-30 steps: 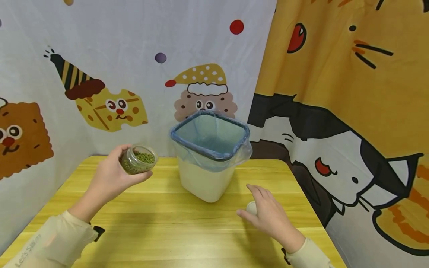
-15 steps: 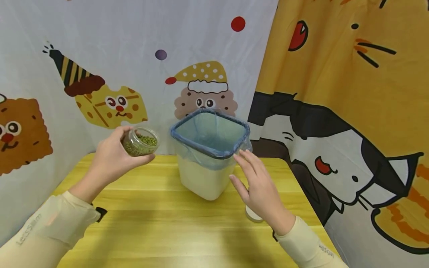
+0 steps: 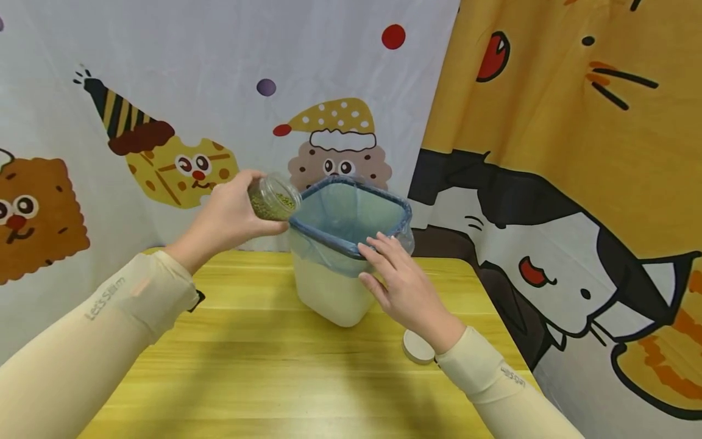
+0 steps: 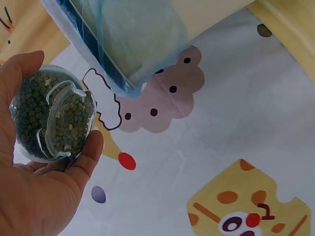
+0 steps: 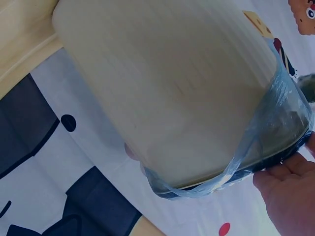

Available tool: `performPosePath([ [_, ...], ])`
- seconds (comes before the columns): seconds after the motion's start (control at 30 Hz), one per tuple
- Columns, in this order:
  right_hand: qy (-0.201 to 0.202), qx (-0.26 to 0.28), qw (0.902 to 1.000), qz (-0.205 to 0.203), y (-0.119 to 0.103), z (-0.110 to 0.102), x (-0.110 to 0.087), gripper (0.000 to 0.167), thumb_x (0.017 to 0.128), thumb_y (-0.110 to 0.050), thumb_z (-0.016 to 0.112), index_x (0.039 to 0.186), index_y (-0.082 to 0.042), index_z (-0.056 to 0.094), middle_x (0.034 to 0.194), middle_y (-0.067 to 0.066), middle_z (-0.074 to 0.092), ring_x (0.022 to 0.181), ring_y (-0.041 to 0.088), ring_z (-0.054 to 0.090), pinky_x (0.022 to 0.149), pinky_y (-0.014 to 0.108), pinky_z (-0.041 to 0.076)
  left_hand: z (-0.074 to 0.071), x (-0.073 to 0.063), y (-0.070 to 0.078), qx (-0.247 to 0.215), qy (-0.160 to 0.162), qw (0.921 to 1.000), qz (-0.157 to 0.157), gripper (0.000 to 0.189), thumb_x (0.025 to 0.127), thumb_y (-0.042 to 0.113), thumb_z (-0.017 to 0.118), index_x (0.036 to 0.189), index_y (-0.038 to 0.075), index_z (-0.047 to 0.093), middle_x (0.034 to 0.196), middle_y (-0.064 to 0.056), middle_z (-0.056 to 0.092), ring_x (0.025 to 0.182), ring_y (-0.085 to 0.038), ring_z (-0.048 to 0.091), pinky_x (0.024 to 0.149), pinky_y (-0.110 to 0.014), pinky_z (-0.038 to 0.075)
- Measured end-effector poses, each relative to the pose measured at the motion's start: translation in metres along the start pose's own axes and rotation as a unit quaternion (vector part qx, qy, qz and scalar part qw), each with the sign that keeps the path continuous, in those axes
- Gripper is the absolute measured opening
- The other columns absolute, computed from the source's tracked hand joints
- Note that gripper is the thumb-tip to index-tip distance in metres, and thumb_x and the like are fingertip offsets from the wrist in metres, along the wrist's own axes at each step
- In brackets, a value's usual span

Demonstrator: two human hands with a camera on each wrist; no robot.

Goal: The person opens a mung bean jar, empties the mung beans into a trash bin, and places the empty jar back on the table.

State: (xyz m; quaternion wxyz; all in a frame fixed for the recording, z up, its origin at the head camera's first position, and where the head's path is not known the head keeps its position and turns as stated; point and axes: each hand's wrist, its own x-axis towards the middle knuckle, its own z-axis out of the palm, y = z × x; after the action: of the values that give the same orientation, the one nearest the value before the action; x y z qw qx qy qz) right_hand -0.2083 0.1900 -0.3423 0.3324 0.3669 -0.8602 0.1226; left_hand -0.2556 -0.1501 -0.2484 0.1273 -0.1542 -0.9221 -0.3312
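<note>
My left hand (image 3: 227,210) grips a clear jar (image 3: 269,206) of small green beans (image 4: 69,125). The jar is tilted, its mouth facing right, at the left edge of a cream bin (image 3: 331,299). A translucent blue bag (image 3: 340,265) lines that bin and folds over its dark blue rim (image 3: 323,238). At the front right of the rim, my right hand (image 3: 406,283) has its fingers extended and its fingertips against the lined edge. In the right wrist view, those fingertips (image 5: 273,172) rest along the rim. The beans still lie inside the jar.
A round white lid (image 3: 418,347) lies on the yellow wooden table (image 3: 274,378), below my right forearm. Behind the table hangs a white cloth (image 3: 208,49) with cartoon prints, and a yellow patterned curtain (image 3: 537,122) covers the right side.
My left hand has carried the jar rightward and up to the bin's edge, tilting it further. My right hand has moved from above the lid up to the bin's front rim.
</note>
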Motion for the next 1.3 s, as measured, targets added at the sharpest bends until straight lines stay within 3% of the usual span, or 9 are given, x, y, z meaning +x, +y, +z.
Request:
performPosePath([
  [0.27, -0.03, 0.006, 0.9995, -0.002, 0.003, -0.002, -0.001, 0.057, 0.104, -0.027, 0.071, 0.156, -0.009, 0.054, 0.155, 0.013, 0.058, 0.154, 0.034, 0.047, 0.131, 0.052, 0.034, 0.012, 0.045, 0.014, 0.037, -0.031, 0.9982, 0.036, 0.096, 0.08, 0.029, 0.093, 0.156, 0.0, 0.04, 0.138, -0.025, 0.062, 0.12, -0.043, 0.065, 0.094, -0.057, 0.062],
  [0.47, -0.032, 0.014, 0.9994, 0.0, 0.002, -0.002, -0.001, 0.061, 0.102, -0.027, 0.074, 0.157, -0.01, 0.053, 0.156, 0.013, 0.058, 0.154, 0.036, 0.047, 0.131, 0.052, 0.033, 0.014, 0.065, 0.018, 0.071, -0.056, 0.9949, 0.045, 0.094, 0.082, 0.021, 0.09, 0.158, 0.002, 0.038, 0.14, -0.024, 0.06, 0.12, -0.042, 0.065, 0.094, -0.056, 0.063],
  [0.7, -0.032, 0.019, 0.9993, -0.003, 0.002, -0.002, -0.001, 0.066, 0.1, -0.03, 0.077, 0.158, -0.01, 0.052, 0.155, 0.015, 0.057, 0.154, 0.038, 0.046, 0.131, 0.053, 0.034, 0.01, 0.074, 0.022, 0.124, -0.069, 0.9875, 0.067, 0.085, 0.082, 0.015, 0.088, 0.151, -0.002, 0.041, 0.137, -0.025, 0.061, 0.12, -0.041, 0.064, 0.098, -0.055, 0.061],
  [1.3, -0.036, 0.031, 0.9989, 0.0, 0.001, -0.003, -0.002, 0.07, 0.098, -0.031, 0.079, 0.159, -0.01, 0.051, 0.155, 0.015, 0.056, 0.155, 0.037, 0.045, 0.132, 0.054, 0.032, 0.015, 0.078, 0.034, 0.154, -0.07, 0.9818, 0.085, 0.09, 0.082, 0.015, 0.089, 0.157, 0.001, 0.04, 0.139, -0.023, 0.06, 0.124, -0.04, 0.06, 0.103, -0.054, 0.058],
])
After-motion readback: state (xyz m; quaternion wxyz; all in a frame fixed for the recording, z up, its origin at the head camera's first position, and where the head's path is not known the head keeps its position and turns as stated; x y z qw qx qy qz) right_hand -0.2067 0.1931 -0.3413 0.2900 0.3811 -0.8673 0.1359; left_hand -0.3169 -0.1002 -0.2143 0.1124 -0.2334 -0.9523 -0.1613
